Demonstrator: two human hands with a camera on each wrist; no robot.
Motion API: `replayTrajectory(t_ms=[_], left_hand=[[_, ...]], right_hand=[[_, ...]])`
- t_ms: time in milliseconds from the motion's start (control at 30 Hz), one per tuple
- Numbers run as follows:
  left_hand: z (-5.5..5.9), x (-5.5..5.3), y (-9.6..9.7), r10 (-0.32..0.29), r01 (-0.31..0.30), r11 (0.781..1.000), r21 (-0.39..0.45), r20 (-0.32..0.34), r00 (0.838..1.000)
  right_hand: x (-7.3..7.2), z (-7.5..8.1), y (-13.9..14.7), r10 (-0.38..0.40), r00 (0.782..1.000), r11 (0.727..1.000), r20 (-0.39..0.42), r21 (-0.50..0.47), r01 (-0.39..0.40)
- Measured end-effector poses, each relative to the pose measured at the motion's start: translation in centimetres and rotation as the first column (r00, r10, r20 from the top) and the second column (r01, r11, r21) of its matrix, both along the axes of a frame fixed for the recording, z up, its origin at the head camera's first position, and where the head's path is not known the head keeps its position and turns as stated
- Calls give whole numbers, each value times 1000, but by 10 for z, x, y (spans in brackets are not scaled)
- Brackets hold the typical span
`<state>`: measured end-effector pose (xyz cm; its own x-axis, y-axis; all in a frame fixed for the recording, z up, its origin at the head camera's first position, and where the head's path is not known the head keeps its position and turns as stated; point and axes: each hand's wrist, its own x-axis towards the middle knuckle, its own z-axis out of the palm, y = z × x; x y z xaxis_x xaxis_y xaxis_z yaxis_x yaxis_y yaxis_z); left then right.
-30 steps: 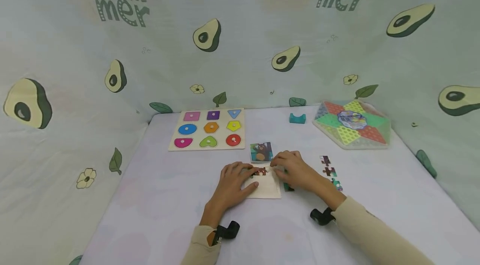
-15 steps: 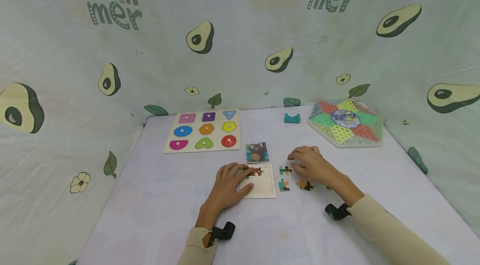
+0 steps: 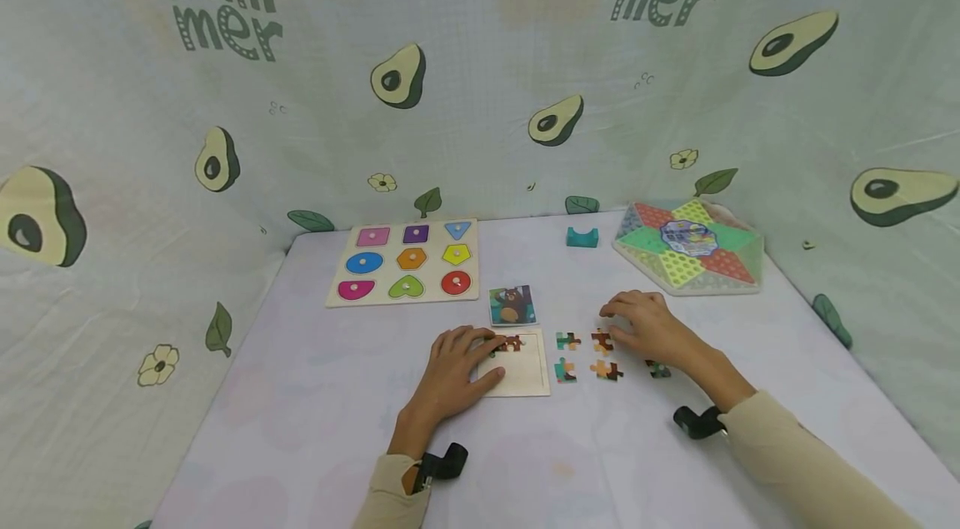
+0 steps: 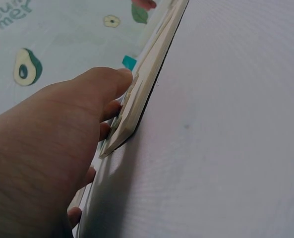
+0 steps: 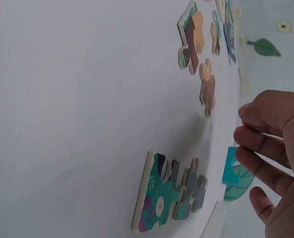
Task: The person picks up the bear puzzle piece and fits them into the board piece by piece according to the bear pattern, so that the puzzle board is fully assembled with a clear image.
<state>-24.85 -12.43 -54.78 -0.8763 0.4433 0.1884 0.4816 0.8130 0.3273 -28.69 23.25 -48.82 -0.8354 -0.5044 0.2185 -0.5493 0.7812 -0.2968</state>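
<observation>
My left hand rests on the left side of a small wooden puzzle tray, fingers over its upper left part. Brown jigsaw pieces lie at the top of the tray, partly hidden by those fingers. In the left wrist view, the thumb lies along the tray edge. My right hand hovers above loose jigsaw pieces right of the tray. Its fingers are loosely bent with nothing between them in the right wrist view; a green jigsaw piece lies on the table below.
A bear picture card lies just behind the tray. Farther back are a shape board, a teal block and a hexagonal game box. A printed avocado cloth hangs behind the table.
My right hand has moved from the tray's upper right corner to the right, uncovering several loose jigsaw pieces. The left hand stays on the tray. The head view has shifted slightly.
</observation>
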Motion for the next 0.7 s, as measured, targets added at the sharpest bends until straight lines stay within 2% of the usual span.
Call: replayTrajectory(t_ms=[700], left_hand=[[0, 1, 0, 2, -2, 1000, 1, 2, 1000]], right_hand=[[0, -2, 34, -61, 998, 998, -11, 25, 61]])
